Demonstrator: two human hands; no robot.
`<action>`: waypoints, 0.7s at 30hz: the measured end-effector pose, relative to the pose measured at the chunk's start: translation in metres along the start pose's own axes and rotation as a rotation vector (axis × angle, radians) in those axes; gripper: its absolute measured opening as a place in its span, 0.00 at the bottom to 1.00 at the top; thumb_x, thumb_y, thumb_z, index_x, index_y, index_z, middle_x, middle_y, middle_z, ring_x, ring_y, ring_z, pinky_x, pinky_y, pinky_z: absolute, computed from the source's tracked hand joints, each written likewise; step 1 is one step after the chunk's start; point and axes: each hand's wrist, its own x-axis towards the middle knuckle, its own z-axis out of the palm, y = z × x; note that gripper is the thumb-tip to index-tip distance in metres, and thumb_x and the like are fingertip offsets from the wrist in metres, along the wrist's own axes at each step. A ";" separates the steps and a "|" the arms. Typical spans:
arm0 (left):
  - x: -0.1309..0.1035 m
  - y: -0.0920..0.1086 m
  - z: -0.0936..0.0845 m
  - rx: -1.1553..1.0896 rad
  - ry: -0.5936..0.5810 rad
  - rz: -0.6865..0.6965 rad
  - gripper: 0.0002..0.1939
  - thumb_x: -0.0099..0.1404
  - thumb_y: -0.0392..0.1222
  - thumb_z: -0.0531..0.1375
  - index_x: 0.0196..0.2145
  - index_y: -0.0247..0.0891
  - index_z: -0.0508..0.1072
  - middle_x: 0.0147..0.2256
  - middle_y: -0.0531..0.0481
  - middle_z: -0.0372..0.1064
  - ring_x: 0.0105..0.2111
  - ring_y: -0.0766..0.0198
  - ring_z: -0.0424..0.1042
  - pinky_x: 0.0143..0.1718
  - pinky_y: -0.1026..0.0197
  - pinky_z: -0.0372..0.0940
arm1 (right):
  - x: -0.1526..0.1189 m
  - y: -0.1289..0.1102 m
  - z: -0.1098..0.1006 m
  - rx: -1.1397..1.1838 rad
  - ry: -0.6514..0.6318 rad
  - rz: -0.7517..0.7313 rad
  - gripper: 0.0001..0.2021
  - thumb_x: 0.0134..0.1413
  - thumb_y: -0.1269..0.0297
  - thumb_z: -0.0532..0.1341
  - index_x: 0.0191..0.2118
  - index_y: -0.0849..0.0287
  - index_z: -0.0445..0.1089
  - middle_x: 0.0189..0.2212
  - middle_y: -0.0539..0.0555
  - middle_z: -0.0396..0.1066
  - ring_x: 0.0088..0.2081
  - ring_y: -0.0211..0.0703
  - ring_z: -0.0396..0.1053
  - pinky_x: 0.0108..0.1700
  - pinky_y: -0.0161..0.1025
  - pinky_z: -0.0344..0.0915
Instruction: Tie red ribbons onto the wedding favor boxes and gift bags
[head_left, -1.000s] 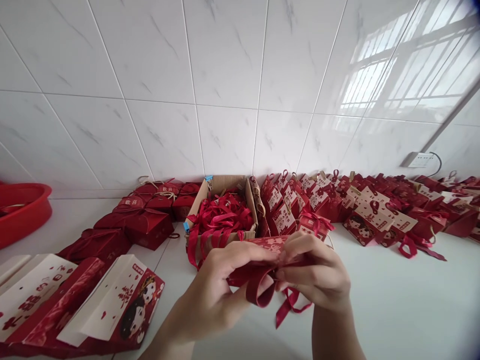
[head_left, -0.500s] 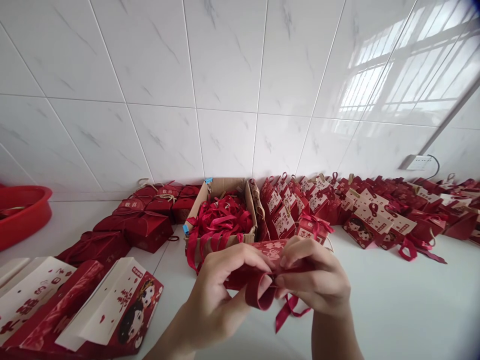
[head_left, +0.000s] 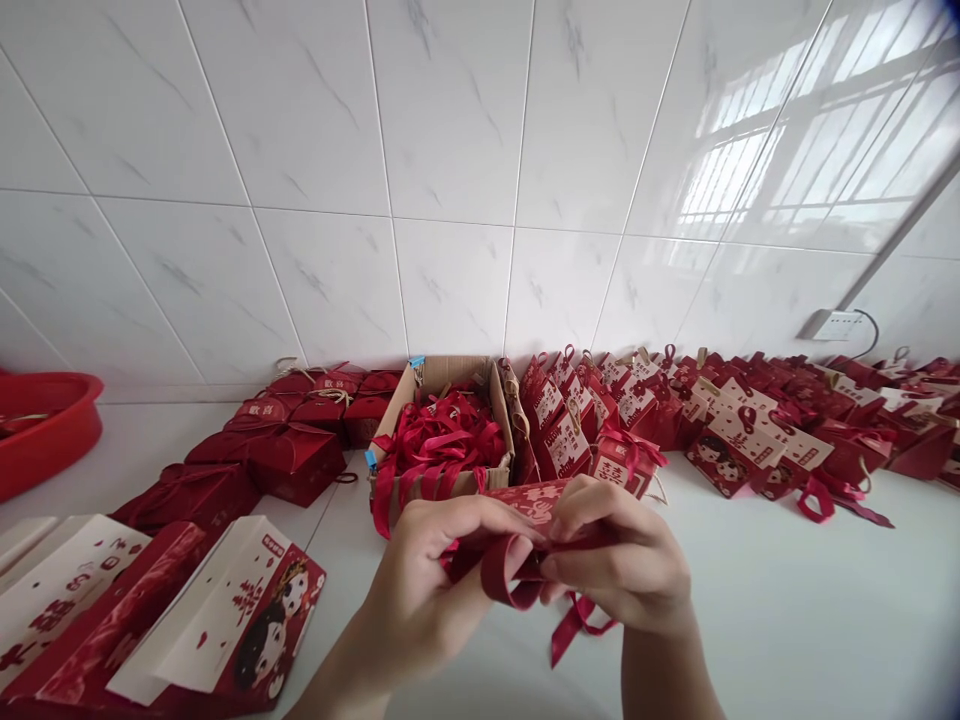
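Both hands meet above the white table, around a red patterned gift box (head_left: 525, 497) that they partly cover. My left hand (head_left: 439, 565) is closed on the box's left side, its thumb inside a dark red strap loop (head_left: 508, 572). Against the right side, my right hand (head_left: 619, 550) has its fingers pinched near the base of the loop; what lies between the fingertips is hidden. A loose red ribbon (head_left: 574, 625) hangs or lies below the hands. Just behind stands a cardboard box (head_left: 500, 400) full of red ribbons (head_left: 450, 435).
Cream-and-red boxes (head_left: 217, 610) lie at the front left, with dark red boxes (head_left: 296, 462) behind them. A red basin (head_left: 56, 440) sits far left. Rows of small gift boxes (head_left: 739, 435) line the tiled wall on the right, below a power socket (head_left: 832, 324).
Both hands, with the gift box and the strap loop, have shifted slightly to the left. The loop looks rounder and more open.
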 end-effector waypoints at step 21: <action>0.005 -0.001 -0.005 0.149 -0.073 0.288 0.15 0.57 0.25 0.64 0.41 0.38 0.76 0.42 0.45 0.75 0.42 0.58 0.76 0.45 0.58 0.72 | 0.000 -0.002 -0.009 -0.006 0.063 -0.052 0.06 0.59 0.77 0.60 0.38 0.65 0.74 0.31 0.55 0.67 0.33 0.40 0.68 0.31 0.39 0.68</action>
